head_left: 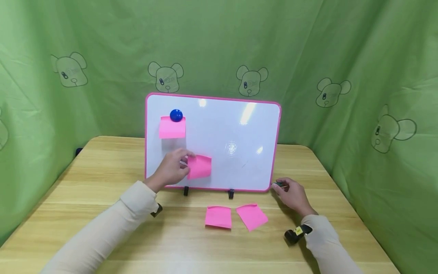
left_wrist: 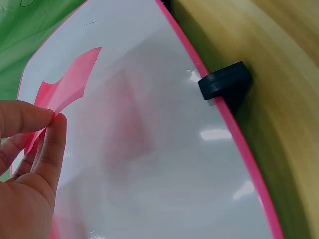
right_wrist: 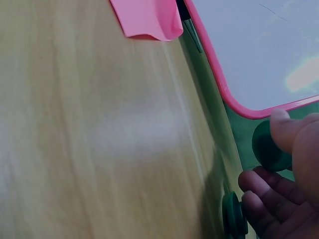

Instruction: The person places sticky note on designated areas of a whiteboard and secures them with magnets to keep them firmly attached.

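Observation:
Between thumb and fingers, my left hand [head_left: 172, 167] pinches the left edge of a pink sticky note [head_left: 200, 166] in front of the whiteboard [head_left: 219, 125]. In the left wrist view that note bends away from the board, its pink reflection on the white surface. My right hand [head_left: 293, 195] is beside the board's lower right corner, gripping a round green magnet [right_wrist: 269, 147]. A second green magnet [right_wrist: 233, 215] stands by the fingertips in the right wrist view. At the board's upper left, a blue magnet [head_left: 176, 115] overlaps the top of another pink note [head_left: 172, 128].
Two more pink sticky notes, one square-on [head_left: 218, 217] and one turned [head_left: 252, 217], lie on the wooden table [head_left: 164, 243] before the board. Black feet [head_left: 231, 194] support the pink-framed board. A green curtain [head_left: 212, 42] with bear faces hangs around the table.

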Demonstrator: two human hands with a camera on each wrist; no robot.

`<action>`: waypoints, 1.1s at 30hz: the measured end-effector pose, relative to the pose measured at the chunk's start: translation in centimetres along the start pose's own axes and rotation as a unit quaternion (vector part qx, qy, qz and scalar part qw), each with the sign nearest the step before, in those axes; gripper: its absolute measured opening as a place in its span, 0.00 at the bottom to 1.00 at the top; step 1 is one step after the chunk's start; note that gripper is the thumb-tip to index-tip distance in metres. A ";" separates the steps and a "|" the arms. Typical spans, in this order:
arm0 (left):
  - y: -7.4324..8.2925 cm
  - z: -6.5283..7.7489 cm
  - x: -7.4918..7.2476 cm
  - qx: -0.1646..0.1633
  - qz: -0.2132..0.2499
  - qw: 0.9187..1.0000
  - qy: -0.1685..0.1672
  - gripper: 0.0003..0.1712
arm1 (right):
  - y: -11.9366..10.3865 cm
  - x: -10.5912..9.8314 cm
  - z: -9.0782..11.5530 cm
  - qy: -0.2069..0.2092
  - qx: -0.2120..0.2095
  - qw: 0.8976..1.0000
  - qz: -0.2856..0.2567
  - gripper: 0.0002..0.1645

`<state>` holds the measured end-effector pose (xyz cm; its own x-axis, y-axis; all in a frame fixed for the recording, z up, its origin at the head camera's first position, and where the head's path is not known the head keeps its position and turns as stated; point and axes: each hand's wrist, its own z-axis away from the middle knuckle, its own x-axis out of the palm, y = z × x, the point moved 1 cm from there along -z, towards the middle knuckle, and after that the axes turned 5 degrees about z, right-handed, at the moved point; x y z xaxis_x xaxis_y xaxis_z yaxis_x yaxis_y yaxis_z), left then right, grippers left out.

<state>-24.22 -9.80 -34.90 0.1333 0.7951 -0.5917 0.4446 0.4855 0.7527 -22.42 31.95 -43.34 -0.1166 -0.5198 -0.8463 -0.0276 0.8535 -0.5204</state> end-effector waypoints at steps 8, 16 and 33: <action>0.5 -1.1 0.0 0.005 0.004 1.000 0.005 0.22 | 0.0 -0.3 0.0 0.002 0.032 0.999 -0.020 0.27; 0.9 -1.6 0.0 -0.002 0.004 1.000 0.005 0.22 | 0.2 -0.3 0.1 0.016 0.028 0.999 -0.009 0.27; 1.6 -3.1 0.1 0.019 -0.001 1.000 0.025 0.14 | -0.3 -0.3 -0.1 0.044 0.032 0.998 -0.029 0.22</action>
<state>-26.26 -7.82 -32.90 0.0880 0.8122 -0.5767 0.4774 0.4737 0.7401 -22.49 31.87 -42.98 -0.2036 -0.5599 -0.8032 0.0271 0.8168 -0.5762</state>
